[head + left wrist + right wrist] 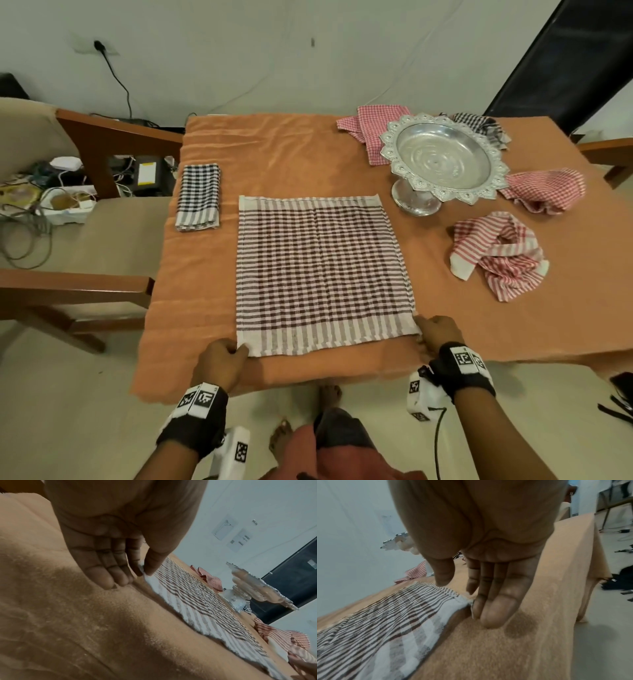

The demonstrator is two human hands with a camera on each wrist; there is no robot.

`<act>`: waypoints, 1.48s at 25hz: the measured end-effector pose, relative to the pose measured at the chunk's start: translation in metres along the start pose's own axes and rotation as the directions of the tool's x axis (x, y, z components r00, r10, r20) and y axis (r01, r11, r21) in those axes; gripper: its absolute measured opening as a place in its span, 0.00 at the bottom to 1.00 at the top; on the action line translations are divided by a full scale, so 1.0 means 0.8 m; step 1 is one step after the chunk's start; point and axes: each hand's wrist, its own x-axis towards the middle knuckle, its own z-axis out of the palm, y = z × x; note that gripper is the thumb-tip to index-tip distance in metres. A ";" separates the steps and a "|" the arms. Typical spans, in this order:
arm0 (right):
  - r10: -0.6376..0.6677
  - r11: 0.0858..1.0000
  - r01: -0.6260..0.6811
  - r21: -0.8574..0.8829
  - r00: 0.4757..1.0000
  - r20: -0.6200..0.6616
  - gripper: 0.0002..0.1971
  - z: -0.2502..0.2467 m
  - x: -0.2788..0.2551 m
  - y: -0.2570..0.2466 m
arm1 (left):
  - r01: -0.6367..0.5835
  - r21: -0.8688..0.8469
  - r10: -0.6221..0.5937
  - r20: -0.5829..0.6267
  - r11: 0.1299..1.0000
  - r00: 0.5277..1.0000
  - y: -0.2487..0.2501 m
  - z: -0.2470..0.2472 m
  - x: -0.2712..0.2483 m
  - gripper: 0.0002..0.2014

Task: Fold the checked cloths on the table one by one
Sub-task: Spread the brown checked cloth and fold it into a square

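Note:
A brown-checked cloth (322, 270) lies spread flat in the middle of the orange-covered table (281, 154). My left hand (239, 349) is at its near left corner; in the left wrist view thumb and forefinger of that hand (142, 572) pinch the white corner of the cloth (188, 595). My right hand (419, 330) is at the near right corner. In the right wrist view its fingers (494, 608) are straight and press on the table beside the cloth's corner (464, 600), with the thumb (444, 577) just above the cloth's edge.
A folded black-checked cloth (198, 197) lies at the left. A silver pedestal bowl (442, 157) stands at the back right, with crumpled red-checked cloths (500, 253) (544, 188) (373, 130) and a dark-checked one (479, 126) around it. A wooden chair (102, 222) stands left of the table.

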 end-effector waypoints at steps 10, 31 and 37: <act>0.118 0.993 -0.118 0.009 0.992 -0.045 0.12 0.002 0.004 -0.016 | 0.017 -0.074 -0.018 -0.009 0.997 1.000 -0.014 0.002 -0.002 0.17; -0.210 0.929 0.171 -0.329 0.974 -0.087 0.17 0.006 -0.048 0.069 | 0.001 -0.080 -0.006 -0.057 0.997 0.998 -0.069 0.007 -0.022 0.09; -0.233 0.936 0.197 -0.291 0.968 -0.094 0.17 0.009 -0.043 0.077 | 0.001 -0.059 -0.004 -0.047 0.998 0.999 -0.072 0.010 -0.022 0.09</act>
